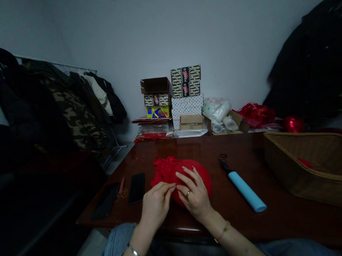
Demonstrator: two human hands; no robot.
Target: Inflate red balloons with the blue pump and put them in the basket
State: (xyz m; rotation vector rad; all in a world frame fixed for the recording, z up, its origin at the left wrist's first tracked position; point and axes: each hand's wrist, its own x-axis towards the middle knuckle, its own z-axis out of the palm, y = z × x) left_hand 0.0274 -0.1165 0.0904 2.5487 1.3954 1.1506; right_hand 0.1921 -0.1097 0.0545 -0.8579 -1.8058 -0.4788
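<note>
A round, inflated red balloon [205,176] rests on the brown table in front of me. At its near left side, my left hand [158,201] is closed, thumb and forefinger pinched together; the balloon's neck is too small to make out there. Beside those fingertips, my right hand [195,197] pinches at the same spot with thumb and forefinger, its other fingers spread over the balloon. A heap of limp red balloons [163,168] lies against the left side of the inflated one.
Right of the balloon lies a light-blue hand pump [245,191] with a black nozzle. A wicker basket [300,182] stands at the right. Two dark phones [136,188] lie to the left. Stacked boxes [187,104] and clear plastic bags [217,109] sit beyond the table [236,227].
</note>
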